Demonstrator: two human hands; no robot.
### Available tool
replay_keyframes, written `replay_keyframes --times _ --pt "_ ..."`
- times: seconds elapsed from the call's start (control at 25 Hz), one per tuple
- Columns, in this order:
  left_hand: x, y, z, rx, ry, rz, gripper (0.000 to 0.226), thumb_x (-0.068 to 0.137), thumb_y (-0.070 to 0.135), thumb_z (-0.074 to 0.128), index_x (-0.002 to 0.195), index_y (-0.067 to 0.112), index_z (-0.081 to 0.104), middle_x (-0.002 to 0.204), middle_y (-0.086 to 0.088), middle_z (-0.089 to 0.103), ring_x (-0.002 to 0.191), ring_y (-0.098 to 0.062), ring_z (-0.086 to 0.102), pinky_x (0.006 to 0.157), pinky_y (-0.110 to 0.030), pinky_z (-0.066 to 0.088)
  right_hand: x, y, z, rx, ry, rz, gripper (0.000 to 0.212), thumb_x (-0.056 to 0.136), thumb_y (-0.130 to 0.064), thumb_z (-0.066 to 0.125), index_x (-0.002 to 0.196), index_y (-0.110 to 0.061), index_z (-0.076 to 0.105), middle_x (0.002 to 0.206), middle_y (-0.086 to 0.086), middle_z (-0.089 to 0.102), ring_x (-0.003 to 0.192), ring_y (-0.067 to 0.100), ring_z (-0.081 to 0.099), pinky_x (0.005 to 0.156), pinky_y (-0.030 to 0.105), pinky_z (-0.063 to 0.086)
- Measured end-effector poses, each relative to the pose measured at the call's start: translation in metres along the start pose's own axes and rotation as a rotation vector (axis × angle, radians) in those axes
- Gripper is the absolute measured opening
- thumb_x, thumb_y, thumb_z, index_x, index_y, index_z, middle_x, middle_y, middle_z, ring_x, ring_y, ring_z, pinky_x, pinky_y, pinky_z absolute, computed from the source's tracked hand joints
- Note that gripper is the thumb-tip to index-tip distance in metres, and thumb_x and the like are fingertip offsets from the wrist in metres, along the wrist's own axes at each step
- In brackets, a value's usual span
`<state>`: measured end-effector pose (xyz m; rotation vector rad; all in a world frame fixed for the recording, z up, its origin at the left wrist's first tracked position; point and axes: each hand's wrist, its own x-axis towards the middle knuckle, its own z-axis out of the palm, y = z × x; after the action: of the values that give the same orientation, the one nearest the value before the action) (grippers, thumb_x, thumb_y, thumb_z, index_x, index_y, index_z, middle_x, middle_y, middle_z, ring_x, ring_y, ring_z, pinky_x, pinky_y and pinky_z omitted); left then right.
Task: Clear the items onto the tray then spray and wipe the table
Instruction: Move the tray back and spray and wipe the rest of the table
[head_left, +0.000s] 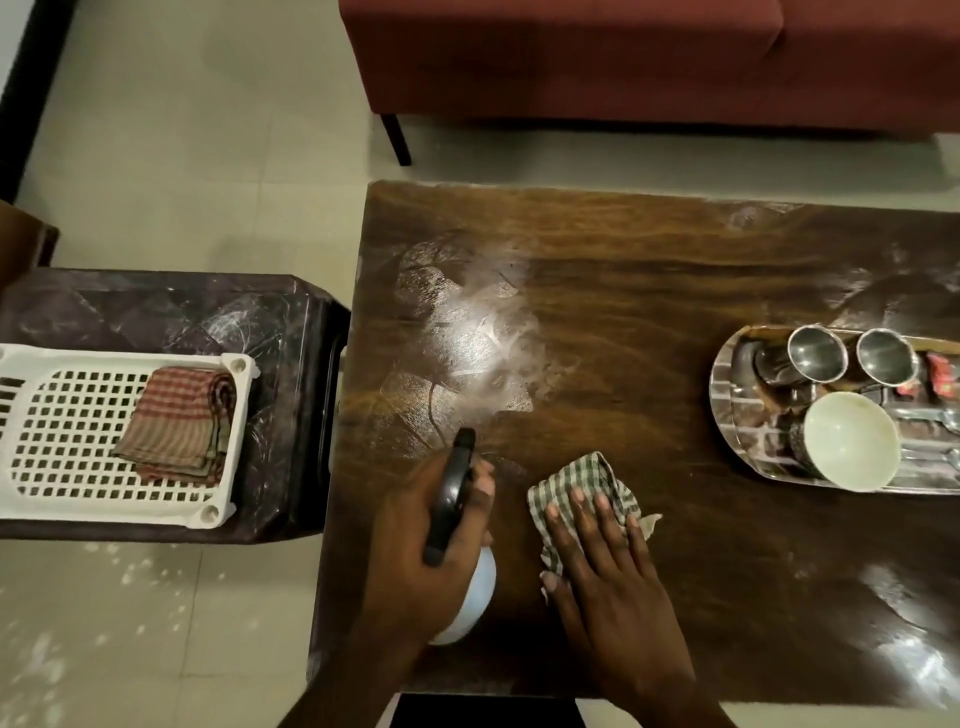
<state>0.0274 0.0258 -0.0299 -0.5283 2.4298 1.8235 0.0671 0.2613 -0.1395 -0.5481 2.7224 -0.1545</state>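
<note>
Dark wooden counter (649, 322) carries a steel tray (727, 415) already loaded at its right. Left hand (415, 545) grips a white spray bottle (470, 597), aimed at a misted patch; right hand (597, 566) presses spread fingers on a checked cloth (576, 480), ready for wiping.

The tabletop (649, 322) is dark brown with streaky wood grain. The checked cloth (582, 478) is green and white. The spray bottle (480, 587) is white with a black head. The tray (727, 395) is silvery, the bowl (849, 441) cream, the basket (67, 431) white, the folded cloth (182, 421) red-brown striped.
</note>
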Motion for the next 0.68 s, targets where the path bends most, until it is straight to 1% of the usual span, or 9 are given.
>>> replay_keyframes --times 0.12,0.2,0.32,0.36,0.44,0.52,0.56,0.64,0.68 --pt "0.053 0.0 0.0 0.062 -0.012 -0.081 0.013 0.104 0.02 0.068 0.092 0.016 0.072 0.066 -0.012 0.07 0.055 -0.018 0.072 0.06 -0.041 0.061 0.052 0.014 -0.018 0.014 0.021 0.033 0.071 0.11 -0.055 0.034 0.172 -0.027 0.011 0.18 0.003 0.006 0.167 0.025 -0.002 0.133 0.053 0.01" --pt "0.076 -0.001 0.004 0.066 -0.037 -0.182 0.022 0.104 0.024 0.067 0.086 0.014 0.073 0.06 -0.013 0.07 0.053 -0.023 0.073 0.063 -0.043 0.062 0.089 0.022 -0.031 0.032 0.053 0.061 0.071 0.112 -0.055 0.029 0.172 -0.025 0.007 0.18 0.003 0.002 0.167 0.023 -0.006 0.134 0.053 0.008" --pt "0.1 0.001 0.013 0.108 -0.052 -0.247 0.036 0.103 0.03 0.067 0.072 0.013 0.071 0.053 -0.008 0.069 0.052 -0.023 0.073 0.067 -0.048 0.064 0.145 0.034 -0.05 0.071 0.094 0.119 0.07 0.112 -0.058 0.02 0.172 -0.027 0.004 0.18 0.003 -0.002 0.166 0.022 -0.01 0.135 0.052 0.004" --pt "0.107 0.003 0.017 0.104 -0.043 -0.274 0.036 0.103 0.03 0.067 0.072 0.012 0.07 0.055 -0.009 0.07 0.051 -0.022 0.073 0.067 -0.047 0.064 0.165 0.038 -0.056 0.09 0.106 0.146 0.071 0.111 -0.06 0.018 0.172 -0.027 0.003 0.18 0.003 -0.003 0.166 0.022 -0.012 0.135 0.051 0.001" --pt "0.117 0.003 0.022 0.063 -0.022 -0.306 0.03 0.102 0.031 0.068 0.081 0.01 0.072 0.064 -0.013 0.074 0.051 -0.022 0.072 0.065 -0.045 0.062 0.208 0.043 -0.066 0.155 0.148 0.226 0.071 0.111 -0.061 0.017 0.172 -0.027 0.005 0.18 0.003 -0.003 0.166 0.023 -0.011 0.134 0.049 -0.003" --pt "0.123 0.004 0.024 0.009 -0.001 -0.321 0.024 0.101 0.031 0.069 0.09 0.01 0.072 0.071 -0.015 0.076 0.051 -0.023 0.071 0.063 -0.042 0.059 0.245 0.042 -0.076 0.211 0.193 0.306 0.073 0.11 -0.061 0.016 0.172 -0.025 0.006 0.18 0.006 -0.001 0.166 0.025 -0.009 0.134 0.05 -0.003" --pt "0.126 0.005 0.023 -0.013 0.013 -0.322 0.024 0.101 0.03 0.07 0.089 0.01 0.072 0.069 -0.014 0.075 0.051 -0.023 0.071 0.063 -0.041 0.058 0.257 0.036 -0.079 0.218 0.201 0.32 0.073 0.109 -0.061 0.015 0.172 -0.024 0.006 0.18 0.007 -0.001 0.166 0.026 -0.009 0.134 0.05 -0.002" --pt "0.134 0.005 0.022 -0.037 0.028 -0.325 0.029 0.101 0.028 0.07 0.076 0.012 0.068 0.056 -0.009 0.068 0.05 -0.025 0.07 0.062 -0.042 0.056 0.268 0.015 -0.083 0.194 0.147 0.209 0.072 0.11 -0.06 0.015 0.172 -0.025 0.004 0.18 0.005 -0.003 0.166 0.025 -0.012 0.134 0.05 -0.003" --pt "0.139 0.006 0.021 -0.033 0.031 -0.316 0.036 0.101 0.026 0.071 0.067 0.015 0.066 0.05 -0.007 0.065 0.048 -0.027 0.069 0.061 -0.042 0.057 0.266 0.006 -0.084 0.159 0.094 0.064 0.07 0.111 -0.059 0.015 0.172 -0.027 0.003 0.18 0.003 -0.005 0.166 0.024 -0.014 0.135 0.049 -0.004"
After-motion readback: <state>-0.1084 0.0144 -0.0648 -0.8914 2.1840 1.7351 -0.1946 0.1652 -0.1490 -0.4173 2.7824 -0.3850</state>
